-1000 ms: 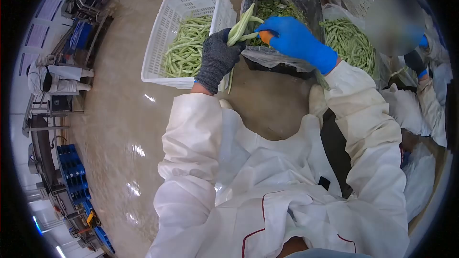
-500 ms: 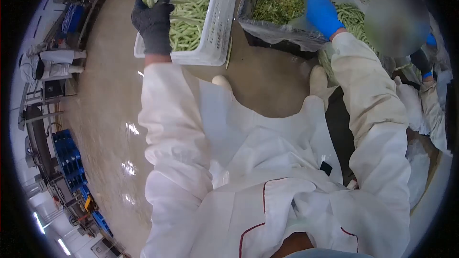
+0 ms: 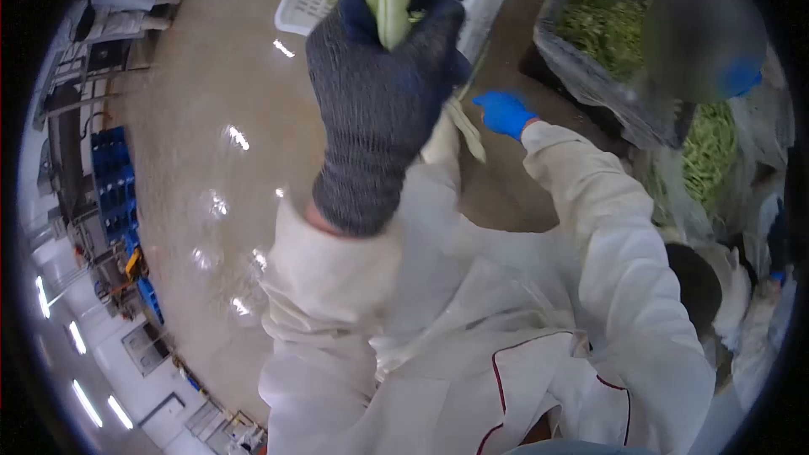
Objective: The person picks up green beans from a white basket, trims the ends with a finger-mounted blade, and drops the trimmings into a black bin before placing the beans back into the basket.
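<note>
The left hand is now much closer, clamped on beans. The right hand has moved off the black box; I cannot tell its grip.

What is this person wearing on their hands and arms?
The left hand wears a dark grey knitted glove with a ribbed-looking cuff; its finger area looks navy. The right hand wears a bright blue glove with a smooth look. Both arms are in loose, wrinkled off-white sleeves. I can see no markings on the gloves or sleeves.
</note>
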Action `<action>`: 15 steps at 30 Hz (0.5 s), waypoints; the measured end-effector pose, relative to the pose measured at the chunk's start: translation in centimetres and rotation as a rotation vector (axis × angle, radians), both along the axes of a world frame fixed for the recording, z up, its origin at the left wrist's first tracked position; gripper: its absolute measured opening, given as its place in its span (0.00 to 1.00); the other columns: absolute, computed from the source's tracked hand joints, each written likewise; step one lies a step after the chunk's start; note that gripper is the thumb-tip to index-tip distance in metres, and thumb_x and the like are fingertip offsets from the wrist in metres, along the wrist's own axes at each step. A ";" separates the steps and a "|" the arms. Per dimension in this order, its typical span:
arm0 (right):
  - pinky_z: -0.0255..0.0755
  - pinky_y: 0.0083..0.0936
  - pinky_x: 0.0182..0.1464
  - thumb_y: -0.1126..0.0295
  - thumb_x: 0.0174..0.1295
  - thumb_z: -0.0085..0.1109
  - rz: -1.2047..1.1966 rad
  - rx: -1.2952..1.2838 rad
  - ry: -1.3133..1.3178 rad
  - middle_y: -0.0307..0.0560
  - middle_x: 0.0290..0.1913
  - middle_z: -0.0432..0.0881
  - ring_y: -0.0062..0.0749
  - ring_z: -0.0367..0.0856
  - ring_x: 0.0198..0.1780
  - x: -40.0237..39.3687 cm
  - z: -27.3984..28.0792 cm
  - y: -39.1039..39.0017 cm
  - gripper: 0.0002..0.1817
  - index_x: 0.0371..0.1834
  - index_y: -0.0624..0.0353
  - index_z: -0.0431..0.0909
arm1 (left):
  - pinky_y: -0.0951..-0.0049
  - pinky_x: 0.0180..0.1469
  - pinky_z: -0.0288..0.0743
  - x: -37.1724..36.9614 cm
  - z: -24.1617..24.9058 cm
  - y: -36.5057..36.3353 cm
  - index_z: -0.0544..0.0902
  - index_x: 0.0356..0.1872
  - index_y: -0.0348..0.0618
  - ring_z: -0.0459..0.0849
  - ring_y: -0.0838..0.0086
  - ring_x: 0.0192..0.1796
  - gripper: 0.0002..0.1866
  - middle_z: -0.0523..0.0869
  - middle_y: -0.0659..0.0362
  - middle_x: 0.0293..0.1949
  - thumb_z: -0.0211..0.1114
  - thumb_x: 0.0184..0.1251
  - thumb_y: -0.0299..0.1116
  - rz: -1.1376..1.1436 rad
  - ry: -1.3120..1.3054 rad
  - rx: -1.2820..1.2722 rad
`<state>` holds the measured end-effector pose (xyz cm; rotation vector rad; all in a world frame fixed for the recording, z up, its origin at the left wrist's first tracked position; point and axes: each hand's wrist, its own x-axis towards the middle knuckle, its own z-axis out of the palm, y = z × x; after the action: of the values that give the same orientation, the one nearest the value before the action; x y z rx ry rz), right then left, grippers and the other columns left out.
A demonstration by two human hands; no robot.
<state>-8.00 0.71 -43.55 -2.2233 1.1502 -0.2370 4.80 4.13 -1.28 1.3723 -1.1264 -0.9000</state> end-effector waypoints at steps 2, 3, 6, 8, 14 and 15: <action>0.75 0.46 0.52 0.61 0.56 0.56 -0.055 0.125 0.058 0.59 0.48 0.83 0.55 0.81 0.49 3.8 -2.1 -0.6 0.18 0.47 0.53 0.83 | 0.78 0.23 0.76 0.3 -0.3 0.0 0.78 0.53 0.33 0.82 0.77 0.23 0.20 0.87 0.53 0.37 0.64 0.57 0.18 0.005 0.095 0.079; 0.75 0.46 0.53 0.60 0.56 0.57 -0.089 0.190 0.090 0.59 0.49 0.82 0.55 0.81 0.50 5.3 -3.0 -0.6 0.18 0.48 0.54 0.83 | 0.79 0.22 0.75 0.6 -0.4 0.1 0.78 0.52 0.32 0.82 0.77 0.23 0.19 0.87 0.53 0.37 0.64 0.57 0.17 0.015 0.092 0.060; 0.75 0.46 0.53 0.56 0.55 0.58 -0.219 0.172 0.181 0.60 0.49 0.82 0.55 0.81 0.49 7.3 -3.7 -0.6 0.20 0.45 0.58 0.83 | 0.82 0.26 0.74 1.6 -1.1 -0.3 0.73 0.59 0.30 0.82 0.78 0.24 0.22 0.85 0.46 0.49 0.62 0.63 0.23 -0.007 -0.135 -0.034; 0.76 0.46 0.50 0.56 0.55 0.58 -0.218 0.117 0.224 0.61 0.43 0.83 0.56 0.82 0.44 7.3 -5.9 -0.6 0.19 0.41 0.59 0.84 | 0.82 0.27 0.74 3.2 -1.0 -0.5 0.75 0.57 0.31 0.82 0.78 0.26 0.20 0.84 0.46 0.52 0.62 0.64 0.24 -0.129 -0.453 -0.191; 0.76 0.48 0.42 0.65 0.56 0.58 -0.467 0.068 0.049 0.61 0.38 0.83 0.60 0.82 0.40 -2.4 -8.6 4.0 0.11 0.37 0.58 0.83 | 0.80 0.29 0.76 4.7 0.5 -0.1 0.83 0.47 0.34 0.82 0.79 0.29 0.12 0.87 0.52 0.47 0.64 0.62 0.23 0.023 -0.182 -0.157; 0.75 0.48 0.41 0.66 0.56 0.58 -0.513 0.059 0.012 0.61 0.38 0.83 0.60 0.81 0.40 -3.8 -8.6 4.8 0.10 0.37 0.57 0.82 | 0.80 0.29 0.76 5.0 0.5 -0.2 0.84 0.46 0.35 0.82 0.79 0.28 0.12 0.87 0.53 0.45 0.65 0.61 0.23 0.093 -0.159 -0.143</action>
<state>-11.84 5.54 -52.18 -1.8462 1.6969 -0.3913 9.78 3.90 -0.77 1.3847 -1.2123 -0.6401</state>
